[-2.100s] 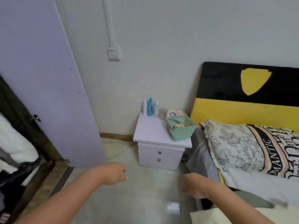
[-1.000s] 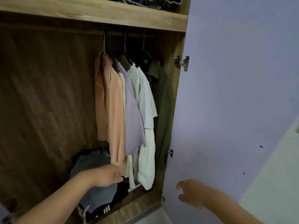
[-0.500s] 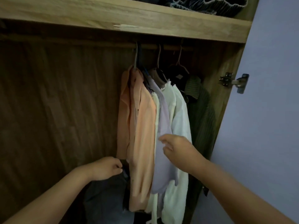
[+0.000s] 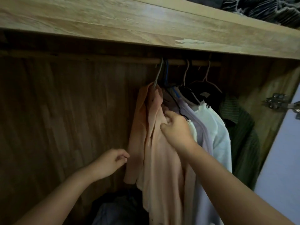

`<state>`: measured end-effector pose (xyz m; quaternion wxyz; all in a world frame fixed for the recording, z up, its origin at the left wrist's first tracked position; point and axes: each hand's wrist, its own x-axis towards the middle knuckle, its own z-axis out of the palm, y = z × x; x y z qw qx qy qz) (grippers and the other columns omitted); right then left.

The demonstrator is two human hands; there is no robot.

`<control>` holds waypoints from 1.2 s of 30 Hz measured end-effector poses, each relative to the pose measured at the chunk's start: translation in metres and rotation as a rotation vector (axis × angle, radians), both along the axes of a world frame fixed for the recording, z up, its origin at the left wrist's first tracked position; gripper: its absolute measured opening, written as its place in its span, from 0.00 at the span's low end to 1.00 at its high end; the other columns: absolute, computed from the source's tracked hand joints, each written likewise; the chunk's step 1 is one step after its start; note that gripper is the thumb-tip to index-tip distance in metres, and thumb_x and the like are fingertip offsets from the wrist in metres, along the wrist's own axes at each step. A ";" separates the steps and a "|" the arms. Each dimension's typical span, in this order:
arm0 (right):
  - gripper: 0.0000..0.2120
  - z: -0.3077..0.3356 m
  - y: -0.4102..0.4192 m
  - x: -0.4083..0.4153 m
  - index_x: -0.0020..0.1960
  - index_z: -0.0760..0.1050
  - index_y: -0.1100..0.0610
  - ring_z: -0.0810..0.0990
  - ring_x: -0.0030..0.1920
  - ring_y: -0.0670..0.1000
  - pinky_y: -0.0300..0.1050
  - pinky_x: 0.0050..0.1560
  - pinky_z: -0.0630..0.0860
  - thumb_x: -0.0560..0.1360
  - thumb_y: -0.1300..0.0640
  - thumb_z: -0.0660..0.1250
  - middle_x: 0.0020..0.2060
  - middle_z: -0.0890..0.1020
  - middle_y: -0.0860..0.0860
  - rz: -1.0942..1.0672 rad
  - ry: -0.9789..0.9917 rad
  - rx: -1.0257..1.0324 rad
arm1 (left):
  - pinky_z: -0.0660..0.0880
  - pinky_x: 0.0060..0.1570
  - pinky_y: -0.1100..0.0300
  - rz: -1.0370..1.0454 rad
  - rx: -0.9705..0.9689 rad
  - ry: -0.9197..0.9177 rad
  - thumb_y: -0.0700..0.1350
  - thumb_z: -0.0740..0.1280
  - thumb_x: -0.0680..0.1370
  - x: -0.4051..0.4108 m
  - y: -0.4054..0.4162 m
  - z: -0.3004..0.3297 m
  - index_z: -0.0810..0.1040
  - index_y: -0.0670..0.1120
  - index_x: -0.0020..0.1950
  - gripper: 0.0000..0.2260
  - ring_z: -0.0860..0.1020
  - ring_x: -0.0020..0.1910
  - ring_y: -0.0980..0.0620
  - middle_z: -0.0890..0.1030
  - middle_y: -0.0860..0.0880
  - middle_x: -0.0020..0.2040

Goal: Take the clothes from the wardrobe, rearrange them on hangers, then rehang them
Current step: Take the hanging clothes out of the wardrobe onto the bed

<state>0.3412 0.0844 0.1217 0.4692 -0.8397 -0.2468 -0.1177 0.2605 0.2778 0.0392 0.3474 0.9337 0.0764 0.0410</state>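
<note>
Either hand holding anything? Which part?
Right hand pinches the peach shirt at its upper front, just below the collar. Left hand holds nothing.

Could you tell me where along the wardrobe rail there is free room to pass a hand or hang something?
The rail is bare from the peach shirt leftward, in front of the wooden back panel. From that shirt rightward to the green garment by the side wall the hangers are packed close. The right hand is pushed in there; the left hand hangs in the free side.

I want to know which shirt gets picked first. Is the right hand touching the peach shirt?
Touching. The head view shows the right hand with its fingers curled into the peach shirt fabric just below the collar, bunching it, with no gap between them.
</note>
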 end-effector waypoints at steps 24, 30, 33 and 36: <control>0.31 0.031 -0.024 -0.022 0.52 0.78 0.63 0.84 0.41 0.55 0.44 0.38 0.81 0.61 0.81 0.45 0.38 0.84 0.57 0.715 0.656 0.723 | 0.69 0.44 0.80 0.185 -0.039 -0.968 0.33 0.61 0.75 -0.001 -0.033 0.088 0.77 0.50 0.51 0.14 0.74 0.47 0.69 0.76 0.60 0.48; 0.33 0.014 -0.116 -0.045 0.54 0.80 0.61 0.83 0.40 0.58 0.44 0.35 0.79 0.54 0.74 0.52 0.43 0.83 0.62 0.764 0.652 0.405 | 0.66 0.59 0.70 0.302 0.143 -0.954 0.35 0.61 0.76 0.004 -0.056 0.092 0.75 0.47 0.59 0.14 0.71 0.59 0.59 0.72 0.50 0.60; 0.34 0.009 -0.165 -0.060 0.58 0.78 0.63 0.82 0.46 0.60 0.50 0.41 0.81 0.57 0.76 0.52 0.46 0.82 0.63 0.776 0.648 0.294 | 0.57 0.69 0.56 0.257 0.256 -0.809 0.41 0.60 0.79 0.005 -0.078 0.095 0.67 0.45 0.70 0.19 0.62 0.71 0.47 0.67 0.46 0.71; 0.34 0.003 -0.212 -0.077 0.59 0.78 0.61 0.80 0.51 0.63 0.58 0.50 0.78 0.57 0.76 0.53 0.52 0.80 0.67 0.747 0.663 0.225 | 0.51 0.72 0.51 0.174 0.427 -0.657 0.47 0.59 0.80 0.003 -0.103 0.091 0.68 0.48 0.70 0.18 0.60 0.73 0.49 0.68 0.48 0.71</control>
